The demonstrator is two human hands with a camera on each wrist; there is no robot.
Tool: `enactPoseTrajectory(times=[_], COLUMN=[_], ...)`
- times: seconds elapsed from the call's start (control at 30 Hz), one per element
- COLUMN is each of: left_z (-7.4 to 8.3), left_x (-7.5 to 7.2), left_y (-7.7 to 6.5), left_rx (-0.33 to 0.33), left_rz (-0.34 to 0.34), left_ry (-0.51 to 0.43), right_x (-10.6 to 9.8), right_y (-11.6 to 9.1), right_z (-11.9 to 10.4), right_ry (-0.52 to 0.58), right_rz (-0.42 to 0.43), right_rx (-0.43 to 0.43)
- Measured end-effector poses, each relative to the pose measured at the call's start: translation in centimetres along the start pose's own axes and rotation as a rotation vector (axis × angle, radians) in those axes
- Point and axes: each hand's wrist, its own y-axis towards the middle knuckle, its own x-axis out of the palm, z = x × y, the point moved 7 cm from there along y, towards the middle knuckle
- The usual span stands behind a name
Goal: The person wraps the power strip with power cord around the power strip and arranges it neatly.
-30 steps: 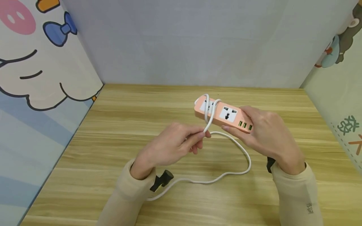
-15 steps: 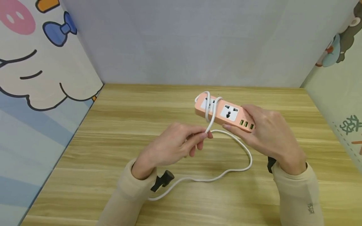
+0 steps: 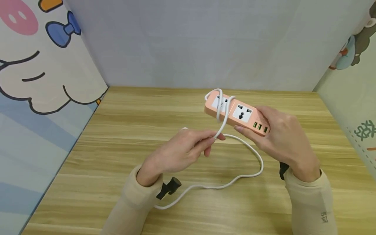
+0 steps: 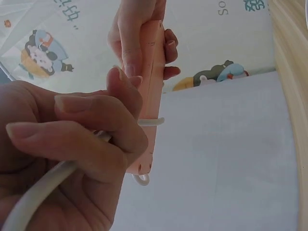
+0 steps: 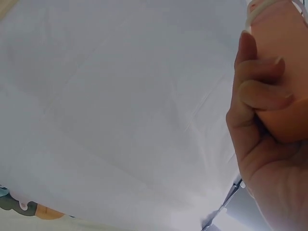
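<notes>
My right hand (image 3: 286, 140) grips the USB end of a peach power strip (image 3: 242, 112), holding it tilted above the table. White cord (image 3: 224, 122) is wound around the strip's far-left end, crossing the first socket. Below that end, my left hand (image 3: 182, 151) pinches the cord between thumb and fingers. In the left wrist view, the cord (image 4: 41, 190) runs through the left hand's curled fingers, and the strip's underside (image 4: 153, 91) shows behind them. The right wrist view has the right fingers (image 5: 262, 96) curled around the strip (image 5: 279, 43).
Slack cord (image 3: 217, 187) curves over the wooden table (image 3: 117, 140) and passes behind the left sleeve, where its end is hidden. A pale back wall (image 3: 191, 42) and printed side panels (image 3: 50, 130) enclose the table. A black mount (image 3: 169, 188) sits on the left wrist.
The right hand has moved the power strip slightly up and to the right. The cord between strip and left hand spans a longer gap. The left hand has barely moved.
</notes>
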Motion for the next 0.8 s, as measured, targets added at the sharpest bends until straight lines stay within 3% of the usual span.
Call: enactPoseTrajectory(times=[0.43,0.8], left_z=[-0.52,-0.86], left_x=[0.31,0.36], left_y=[0.17,0.34], left_rx=[0.011,0.003], left_rz=[-0.055,-0.1], left_ry=[-0.125,-0.151], right_x=[-0.42,-0.43], right_y=[-0.09,-0.16], right_z=[-0.34,-0.43], right_ry=[0.024,0.055], right_rz=[0.021,0.024], right_rx=[0.021,0.015])
